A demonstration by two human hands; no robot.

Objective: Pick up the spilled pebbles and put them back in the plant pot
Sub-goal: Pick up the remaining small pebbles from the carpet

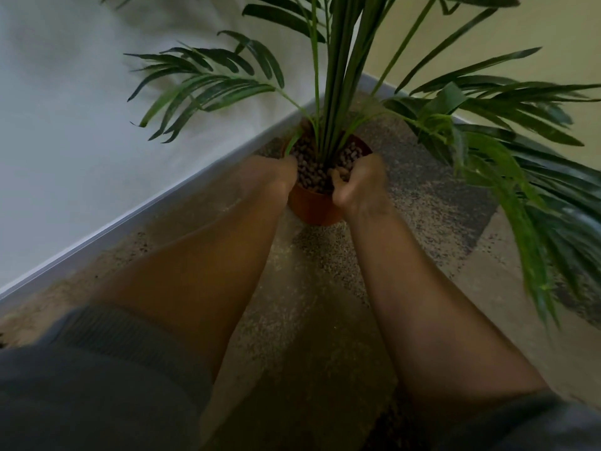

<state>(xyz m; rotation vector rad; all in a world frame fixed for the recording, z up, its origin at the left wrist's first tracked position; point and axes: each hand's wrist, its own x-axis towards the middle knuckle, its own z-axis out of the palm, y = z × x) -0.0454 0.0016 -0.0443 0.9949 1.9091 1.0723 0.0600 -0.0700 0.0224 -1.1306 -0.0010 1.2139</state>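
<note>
A small terracotta plant pot (pixel 312 208) stands on the speckled floor in the room's corner, filled with brown pebbles (pixel 309 172) around the stems of a palm-like plant (pixel 328 92). My left hand (pixel 281 174) rests at the pot's left rim, its fingers hidden among the pebbles. Over the right rim, my right hand (pixel 357 180) curls with a few pebbles in its fingers. The frame is blurred, so fine detail of the fingers is unclear.
A grey skirting board (pixel 130 219) runs along the white wall on the left and meets a yellowish wall (pixel 487 43) behind the pot. Long green fronds (pixel 520 196) hang low on the right. Speckled floor (pixel 309 288) lies between my forearms.
</note>
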